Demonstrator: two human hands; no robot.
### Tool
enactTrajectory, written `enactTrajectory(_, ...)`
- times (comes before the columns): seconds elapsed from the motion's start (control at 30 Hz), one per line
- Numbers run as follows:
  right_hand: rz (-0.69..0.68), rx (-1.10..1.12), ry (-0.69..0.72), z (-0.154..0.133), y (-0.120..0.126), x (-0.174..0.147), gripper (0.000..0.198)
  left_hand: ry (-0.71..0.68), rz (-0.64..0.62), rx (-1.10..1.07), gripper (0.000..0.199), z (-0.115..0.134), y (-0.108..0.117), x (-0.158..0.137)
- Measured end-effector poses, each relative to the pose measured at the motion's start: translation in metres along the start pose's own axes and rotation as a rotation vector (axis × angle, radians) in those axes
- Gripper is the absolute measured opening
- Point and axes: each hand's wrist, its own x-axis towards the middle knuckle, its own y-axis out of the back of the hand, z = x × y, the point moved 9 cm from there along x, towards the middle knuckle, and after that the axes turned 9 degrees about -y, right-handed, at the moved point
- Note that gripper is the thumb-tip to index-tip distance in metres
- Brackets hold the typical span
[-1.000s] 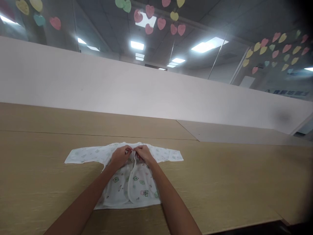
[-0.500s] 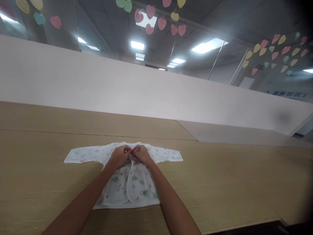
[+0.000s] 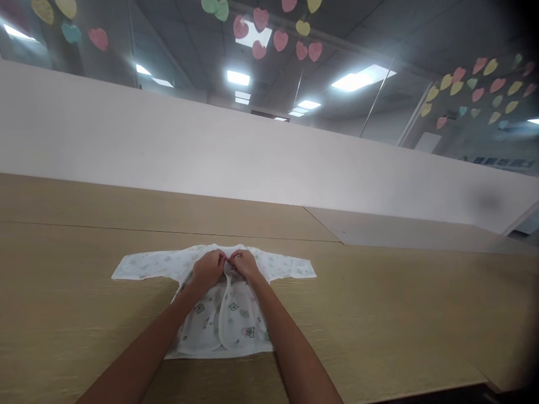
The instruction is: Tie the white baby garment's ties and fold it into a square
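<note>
A small white baby shirt [image 3: 242, 320] with green and pink animal prints lies spread on the table, front side up, sleeves stretched out to both sides. Its two front panels overlap down the middle along a curved edge. At the neckline my left hand [image 3: 209, 268] pinches the fabric, fingers closed. My right hand [image 3: 244, 264] pinches the front edge right beside it, and the fingertips of both hands nearly meet. Whatever small fastening lies between the fingers is hidden.
The wooden table [image 3: 379, 314] reaches out on all sides of the shirt, with seams at the back. Behind it stands a low white partition [image 3: 210, 154], topped by glass with heart-shaped paper notes [image 3: 280, 40]. A dark edge borders the table at the lower right.
Both hands stay at the neckline with the fabric pinched. The left hand's fingers have shifted slightly and its forearm has moved a little. The shirt lies as before.
</note>
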Motion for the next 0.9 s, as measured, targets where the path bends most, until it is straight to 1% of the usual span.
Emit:
enactTrajectory(0.1,0.002,0.004,-0.02,0.002,0.0,0.001,0.008,0.004,-0.007,0.052,0.028,0.001,-0.001,0.0)
enactTrajectory(0.2,0.007,-0.027,-0.012,0.001,0.0,0.002,0.007,-0.02,0.02,0.102,0.028,0.005,0.002,-0.001)
enactTrajectory(0.3,0.069,-0.096,-0.002,-0.003,0.005,-0.001,0.008,-0.031,0.049,0.172,0.029,0.005,0.007,-0.004)
enactTrajectory(0.37,0.099,-0.15,0.025,-0.007,0.009,-0.007,0.009,-0.023,0.042,0.19,0.028,0.003,0.01,-0.009)
enactTrajectory(0.47,0.074,-0.231,0.123,-0.015,0.008,-0.023,0.011,-0.024,-0.016,0.113,0.026,-0.001,0.009,-0.017)
enactTrajectory(0.57,0.07,-0.318,0.212,-0.021,0.008,-0.041,0.016,-0.103,-0.066,-0.036,0.029,0.007,0.005,-0.023)
enactTrajectory(0.67,0.075,-0.387,0.234,-0.021,0.009,-0.05,0.015,-0.175,-0.076,-0.138,0.035,0.015,0.002,-0.024)
enactTrajectory(0.8,-0.001,-0.335,0.241,-0.021,0.009,-0.049,0.008,-0.188,-0.078,-0.185,0.029,0.015,0.0,-0.023)
enactTrajectory(0.9,-0.046,-0.239,0.234,-0.018,0.013,-0.045,0.014,-0.214,-0.057,-0.202,0.024,0.015,0.003,-0.022)
